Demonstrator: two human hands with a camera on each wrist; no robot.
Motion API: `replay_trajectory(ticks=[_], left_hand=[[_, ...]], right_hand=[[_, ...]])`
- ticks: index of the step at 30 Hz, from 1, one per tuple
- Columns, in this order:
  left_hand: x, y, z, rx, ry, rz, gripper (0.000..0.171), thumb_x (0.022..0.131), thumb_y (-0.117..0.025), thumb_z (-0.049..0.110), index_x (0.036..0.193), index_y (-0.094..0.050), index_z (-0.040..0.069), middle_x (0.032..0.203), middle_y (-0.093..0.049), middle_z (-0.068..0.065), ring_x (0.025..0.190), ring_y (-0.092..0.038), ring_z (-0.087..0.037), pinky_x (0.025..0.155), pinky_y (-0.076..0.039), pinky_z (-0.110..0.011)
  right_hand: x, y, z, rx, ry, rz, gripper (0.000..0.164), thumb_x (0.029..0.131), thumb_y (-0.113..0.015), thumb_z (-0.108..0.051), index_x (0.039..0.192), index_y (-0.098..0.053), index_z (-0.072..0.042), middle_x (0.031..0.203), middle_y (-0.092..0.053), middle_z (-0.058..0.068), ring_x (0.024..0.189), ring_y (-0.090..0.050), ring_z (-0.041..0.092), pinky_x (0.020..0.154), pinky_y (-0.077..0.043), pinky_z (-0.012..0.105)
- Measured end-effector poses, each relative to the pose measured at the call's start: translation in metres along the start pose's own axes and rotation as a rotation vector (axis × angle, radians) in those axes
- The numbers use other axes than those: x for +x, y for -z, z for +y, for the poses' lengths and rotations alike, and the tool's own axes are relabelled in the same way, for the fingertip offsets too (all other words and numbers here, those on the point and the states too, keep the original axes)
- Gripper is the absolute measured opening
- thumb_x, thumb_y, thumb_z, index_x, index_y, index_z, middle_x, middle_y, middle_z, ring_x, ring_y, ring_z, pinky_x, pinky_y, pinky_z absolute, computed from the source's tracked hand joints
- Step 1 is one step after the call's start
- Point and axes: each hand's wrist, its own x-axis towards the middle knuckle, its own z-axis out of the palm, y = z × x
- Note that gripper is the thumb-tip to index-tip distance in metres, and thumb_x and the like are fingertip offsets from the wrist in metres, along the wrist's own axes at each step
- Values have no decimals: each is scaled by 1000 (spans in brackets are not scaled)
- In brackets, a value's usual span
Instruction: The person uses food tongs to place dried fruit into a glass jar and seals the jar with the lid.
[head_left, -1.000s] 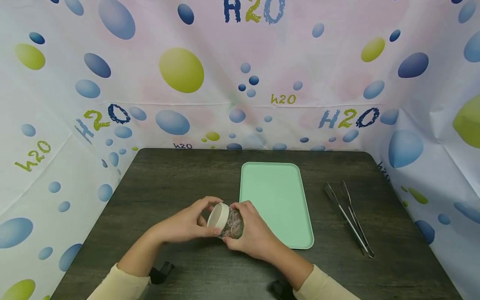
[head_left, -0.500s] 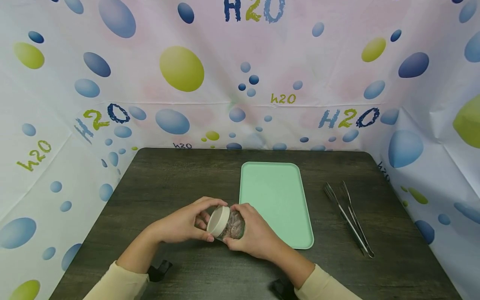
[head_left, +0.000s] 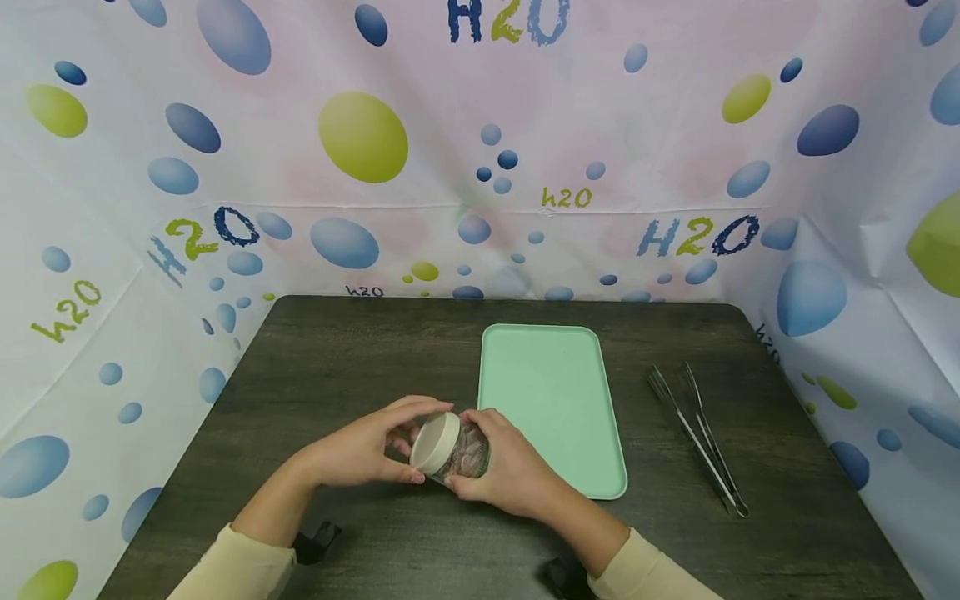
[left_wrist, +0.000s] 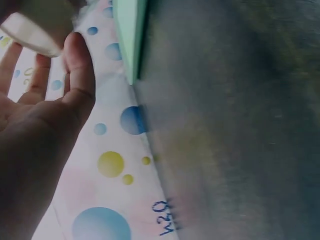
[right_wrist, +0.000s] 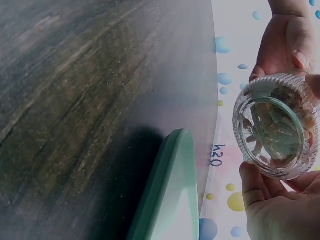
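A small clear glass jar (head_left: pixel 471 451) with a cream lid (head_left: pixel 433 444) is held tilted above the near middle of the table, its lid facing left. My right hand (head_left: pixel 510 468) grips the glass body, thumb below and fingers over the top. Around the lid, my left hand (head_left: pixel 358 447) has its thumb at the lower rim and its index finger at the upper rim. Brownish pieces, of a kind I cannot make out, show through the ribbed jar base in the right wrist view. In the left wrist view, the lid (left_wrist: pixel 42 27) is partly cut off.
A pale green rectangular tray (head_left: pixel 551 400) lies flat just beyond and right of the jar. Further right, metal tongs (head_left: pixel 705 442) rest spread on the dark wooden table (head_left: pixel 360 350). A patterned white sheet (head_left: pixel 450 150) closes off the back and sides.
My left thumb has slid back from across the lid to its lower rim, and the index finger has come forward onto the upper rim. The jar has barely moved.
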Motion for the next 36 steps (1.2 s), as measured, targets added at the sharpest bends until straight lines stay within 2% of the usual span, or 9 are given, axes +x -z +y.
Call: replay_trajectory(ticks=[6,11,16,19,25,33,36], left_hand=[[-2,-1,-15,-103,10,49,104,94,-88,16,174,-21,26,170,-37,-15,127,-63,-21,99,-61,-32],[-1,1,-25,-164,42,37,91,95,-87,16,167,-32,16,158,-50,-15,134,-61,-25,107,-57,-30],[1,2,-27,-137,48,87,74,94,-89,24,155,-49,12,146,-61,-11,133,-62,-26,108,-56,-31],[1,4,-26,-117,56,134,72,92,-91,25,152,-54,13,142,-64,-9,129,-65,-24,105,-57,-31],[2,8,-28,-111,73,174,75,93,-89,26,155,-52,9,147,-63,-14,131,-67,-21,105,-59,-31],[7,23,-32,-87,90,179,80,94,-87,28,160,-47,9,155,-57,-18,138,-65,-39,102,-64,-35],[10,30,-36,-62,108,184,79,94,-88,26,159,-48,10,156,-56,-18,141,-64,-40,105,-63,-41]], right_hand=[[4,0,-2,63,-21,5,82,91,-87,-41,156,-51,-7,148,-59,8,124,-63,22,99,-58,44],[8,-1,-8,120,-16,11,84,92,-87,-40,159,-48,-6,147,-59,11,132,-62,28,107,-57,54],[15,-3,-11,153,-7,2,84,96,-85,-36,162,-44,-7,150,-58,12,139,-61,31,114,-55,56],[19,-3,-12,160,1,-5,83,97,-84,-33,164,-42,-6,154,-57,11,140,-61,31,115,-54,54],[29,-2,-10,146,14,-21,86,96,-85,-30,165,-37,-7,155,-61,9,139,-64,30,114,-55,52],[52,-1,-9,79,20,-1,85,95,-87,-27,162,-39,-7,149,-59,11,134,-63,27,113,-56,46],[63,-5,-7,25,12,10,84,94,-89,-29,161,-43,-7,143,-56,13,127,-62,25,110,-58,44]])
